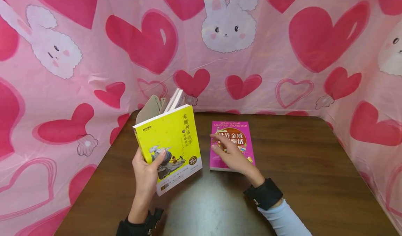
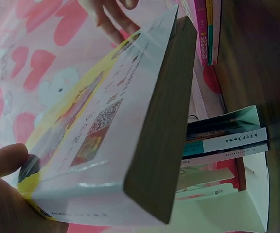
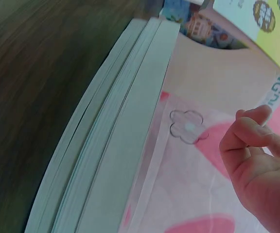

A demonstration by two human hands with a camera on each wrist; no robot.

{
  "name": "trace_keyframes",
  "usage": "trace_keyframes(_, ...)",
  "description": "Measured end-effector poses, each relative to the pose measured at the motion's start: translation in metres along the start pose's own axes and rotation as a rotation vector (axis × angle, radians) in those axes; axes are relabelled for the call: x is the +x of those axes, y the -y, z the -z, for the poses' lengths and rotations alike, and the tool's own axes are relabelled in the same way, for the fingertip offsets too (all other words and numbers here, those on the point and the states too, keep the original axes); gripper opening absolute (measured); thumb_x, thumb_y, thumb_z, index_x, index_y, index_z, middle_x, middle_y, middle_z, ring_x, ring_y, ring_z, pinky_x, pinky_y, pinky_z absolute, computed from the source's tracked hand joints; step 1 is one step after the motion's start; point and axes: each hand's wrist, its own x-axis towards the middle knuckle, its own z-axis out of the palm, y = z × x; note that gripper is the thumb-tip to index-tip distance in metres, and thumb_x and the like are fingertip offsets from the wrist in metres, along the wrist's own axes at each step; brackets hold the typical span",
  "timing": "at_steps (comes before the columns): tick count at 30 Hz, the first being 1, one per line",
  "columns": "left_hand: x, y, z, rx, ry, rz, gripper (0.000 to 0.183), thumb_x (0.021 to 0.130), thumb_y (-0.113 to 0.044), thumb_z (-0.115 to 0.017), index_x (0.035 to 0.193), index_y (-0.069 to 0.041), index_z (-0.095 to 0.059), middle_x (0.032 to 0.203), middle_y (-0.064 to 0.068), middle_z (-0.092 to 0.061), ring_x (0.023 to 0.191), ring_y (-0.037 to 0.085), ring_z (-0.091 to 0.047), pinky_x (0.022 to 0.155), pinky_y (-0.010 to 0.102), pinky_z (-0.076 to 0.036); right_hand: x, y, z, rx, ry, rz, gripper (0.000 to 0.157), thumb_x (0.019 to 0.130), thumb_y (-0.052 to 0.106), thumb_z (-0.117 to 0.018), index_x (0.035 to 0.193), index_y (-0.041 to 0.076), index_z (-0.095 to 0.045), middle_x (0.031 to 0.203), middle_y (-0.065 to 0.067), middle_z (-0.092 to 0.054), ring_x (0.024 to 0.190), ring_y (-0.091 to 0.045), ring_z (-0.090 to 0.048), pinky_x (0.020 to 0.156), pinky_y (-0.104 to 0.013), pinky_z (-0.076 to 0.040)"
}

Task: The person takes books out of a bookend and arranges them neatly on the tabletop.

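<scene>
A yellow paperback book (image 1: 174, 134) with Chinese lettering is held up tilted by my left hand (image 1: 146, 173), whose thumb lies across the front cover. In the left wrist view the book's bottom edge and white lower cover (image 2: 130, 92) face the camera. My right hand (image 1: 235, 157) hovers over a magenta book (image 1: 224, 126), its fingers loosely bent and nothing in them. The right wrist view shows that hand (image 3: 256, 165) apart from the stacked books (image 3: 106, 126), of which the magenta one is the top.
Behind the yellow book stands a pale book rack (image 1: 149, 108) with some upright books (image 1: 176, 100) in it, partly hidden. All rest on a dark wooden table (image 1: 298, 166). A pink cloth (image 1: 267, 61) with hearts and rabbits hangs around the table's back and sides.
</scene>
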Motion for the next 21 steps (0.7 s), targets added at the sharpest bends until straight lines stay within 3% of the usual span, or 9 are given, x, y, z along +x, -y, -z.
trace_keyframes(8, 0.004, 0.002, -0.002, -0.026, 0.041, 0.009, 0.038, 0.099, -0.009, -0.073, 0.134, -0.005, -0.059, 0.117, 0.009, -0.074, 0.099, 0.026, -0.076, 0.082, 0.036, -0.062, 0.009, 0.008, -0.015, 0.025, 0.030, 0.022, 0.055, 0.107, 0.030, -0.064, 0.157, 0.014, -0.048, 0.145, -0.011, -0.058, 0.104, -0.027, -0.054, 0.083, -0.042, -0.051)
trace_keyframes(14, 0.005, 0.005, -0.004, -0.063, 0.066, 0.033, 0.038, 0.099, -0.007, -0.073, 0.134, -0.005, -0.059, 0.117, 0.008, -0.075, 0.099, 0.027, -0.077, 0.082, 0.037, -0.062, 0.012, 0.012, -0.024, 0.086, 0.084, 0.002, 0.062, 0.107, 0.033, -0.063, 0.161, 0.011, -0.041, 0.150, -0.008, -0.054, 0.116, -0.026, -0.054, 0.097, -0.047, -0.049)
trace_keyframes(21, 0.005, 0.007, -0.005, -0.077, 0.084, 0.049, 0.039, 0.098, -0.008, -0.073, 0.134, -0.005, -0.058, 0.118, 0.008, -0.075, 0.100, 0.028, -0.076, 0.082, 0.039, -0.062, 0.015, 0.011, -0.030, 0.211, 0.193, 0.047, 0.051, 0.111, 0.029, -0.056, 0.158, 0.017, -0.042, 0.128, -0.002, -0.070, 0.108, -0.023, -0.068, 0.101, -0.045, -0.052)
